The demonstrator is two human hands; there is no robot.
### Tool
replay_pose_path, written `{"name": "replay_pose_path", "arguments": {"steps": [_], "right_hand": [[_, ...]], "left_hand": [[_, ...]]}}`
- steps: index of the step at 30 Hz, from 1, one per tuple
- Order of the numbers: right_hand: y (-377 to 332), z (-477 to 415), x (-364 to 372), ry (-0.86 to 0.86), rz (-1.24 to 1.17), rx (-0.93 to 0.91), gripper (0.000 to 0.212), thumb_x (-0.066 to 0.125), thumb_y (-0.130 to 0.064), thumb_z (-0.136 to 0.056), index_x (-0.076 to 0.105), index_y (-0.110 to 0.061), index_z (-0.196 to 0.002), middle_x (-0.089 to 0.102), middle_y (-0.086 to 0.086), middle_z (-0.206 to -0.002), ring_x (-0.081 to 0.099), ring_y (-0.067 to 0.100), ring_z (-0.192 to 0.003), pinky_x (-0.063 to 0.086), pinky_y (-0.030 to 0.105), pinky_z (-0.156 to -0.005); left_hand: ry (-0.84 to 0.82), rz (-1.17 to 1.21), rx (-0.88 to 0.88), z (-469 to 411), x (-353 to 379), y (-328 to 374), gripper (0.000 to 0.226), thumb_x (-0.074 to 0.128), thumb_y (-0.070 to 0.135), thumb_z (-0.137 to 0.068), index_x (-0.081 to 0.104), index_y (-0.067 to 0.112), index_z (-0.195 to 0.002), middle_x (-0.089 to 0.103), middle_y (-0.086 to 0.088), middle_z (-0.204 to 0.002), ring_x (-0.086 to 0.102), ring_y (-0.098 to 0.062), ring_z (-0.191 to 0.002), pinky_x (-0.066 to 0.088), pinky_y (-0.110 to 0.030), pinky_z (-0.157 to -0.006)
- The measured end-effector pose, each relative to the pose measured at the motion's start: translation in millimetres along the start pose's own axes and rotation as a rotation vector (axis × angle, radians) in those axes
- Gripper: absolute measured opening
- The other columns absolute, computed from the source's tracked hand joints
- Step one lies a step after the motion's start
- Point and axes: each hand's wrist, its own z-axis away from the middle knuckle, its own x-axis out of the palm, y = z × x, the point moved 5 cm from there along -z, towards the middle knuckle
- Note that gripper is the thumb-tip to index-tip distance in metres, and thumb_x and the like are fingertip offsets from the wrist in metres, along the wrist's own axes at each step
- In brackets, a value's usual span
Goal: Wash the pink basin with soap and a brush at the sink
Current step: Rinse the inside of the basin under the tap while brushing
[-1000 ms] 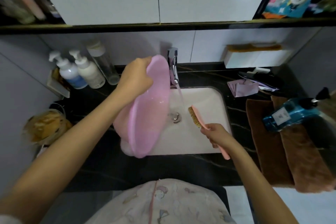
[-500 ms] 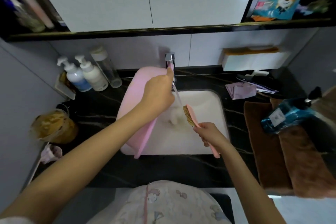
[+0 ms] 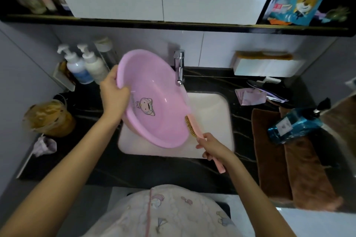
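- Head view, looking down: the pink basin [image 3: 154,102] is held up over the left half of the sink [image 3: 212,111]. It's tilted so the open side faces the person, I'd guess so water drains off and the inside is easy to reach.
- The left hand [image 3: 113,92] grips the rim on the side away from the sink's middle, thumb hooked inside the bowl and fingers curled behind. A firm one-handed hold, which makes sense because the other hand has the tool.
- The right hand [image 3: 212,145] is wrapped around the handle of the brush [image 3: 192,127] over the front of the sink, and the handle end pokes out past the palm. The bristles are right at the basin's rim, touching or nearly touching. I can't call it.
- The tap [image 3: 179,67] stands at the back edge of the sink. A thin stream of water [image 3: 186,95] falls just past the basin's rim, so the brush end sits where it's wet.
- The basin is smooth, glossy, thin plastic, oval with a rolled lip and a cartoon print [image 3: 145,106] on the bottom. It's probably slippery when soapy.
- The brush has a long pink plastic body and stiff-looking tan bristles.
- The sink is white and glazed with rounded corners, set in dark veined stone.
- Pump bottles [image 3: 77,65] stand back-left of the sink. Fuzzy brown towels [image 3: 273,150] and a blue bottle [image 3: 294,125] are off to its right.
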Motion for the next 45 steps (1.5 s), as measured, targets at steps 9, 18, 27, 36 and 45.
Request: {"name": "replay_pose_path", "arguments": {"steps": [9, 18, 27, 36, 45], "right_hand": [[1, -47, 29, 0.082, -0.464, 0.055, 0.053, 0.065, -0.006, -0.086, 0.031, -0.012, -0.126, 0.05, 0.009, -0.096, 0.043, 0.01, -0.058, 0.039, 0.019, -0.043], [-6, -81, -11, 0.205, -0.042, -0.101, 0.059, 0.06, -0.016, -0.088, 0.024, -0.013, -0.134, 0.042, 0.008, -0.124, 0.051, 0.026, -0.103, 0.045, 0.025, -0.059], [-39, -102, -21, 0.254, 0.646, -0.28, 0.063, 0.061, -0.027, -0.089, 0.026, -0.022, -0.142, 0.043, 0.012, -0.126, 0.056, 0.033, -0.102, 0.046, 0.038, -0.08], [-50, -92, 6, 0.211, 1.245, -0.374, 0.06, 0.031, -0.031, -0.101, -0.003, -0.034, -0.15, 0.048, 0.014, -0.114, 0.055, 0.027, -0.077, 0.046, 0.033, -0.067], [-57, -31, 83, -0.471, 0.383, -0.156, 0.042, 0.031, -0.032, -0.102, 0.039, -0.024, -0.142, 0.044, -0.003, -0.075, 0.037, 0.009, -0.057, 0.033, 0.01, -0.041]], "left_hand": [[0.15, 0.323, -0.161, 79, 13, -40, 0.059, 0.052, -0.015, -0.08, 0.042, 0.007, -0.133, 0.058, 0.007, -0.115, 0.059, -0.001, -0.106, 0.05, -0.021, -0.089], [-0.044, 0.034, -0.437, 35, -4, -83, 0.017, 0.06, 0.014, -0.086, 0.05, 0.011, -0.1, 0.054, -0.003, -0.091, 0.053, -0.019, -0.086, 0.044, -0.027, -0.072], [-0.107, -0.246, -0.249, -18, 23, -49, 0.016, 0.052, -0.006, -0.073, 0.053, 0.003, -0.086, 0.052, -0.013, -0.082, 0.048, -0.022, -0.076, 0.037, -0.028, -0.066], [0.025, -0.241, -0.134, 10, 5, -32, 0.017, 0.052, -0.006, -0.076, 0.051, 0.007, -0.086, 0.051, -0.007, -0.08, 0.048, -0.018, -0.072, 0.032, -0.02, -0.053], [0.029, -0.211, -0.087, 15, 7, -28, 0.018, 0.054, -0.008, -0.076, 0.052, 0.006, -0.088, 0.051, -0.007, -0.08, 0.047, -0.013, -0.07, 0.034, 0.001, -0.051]]}}
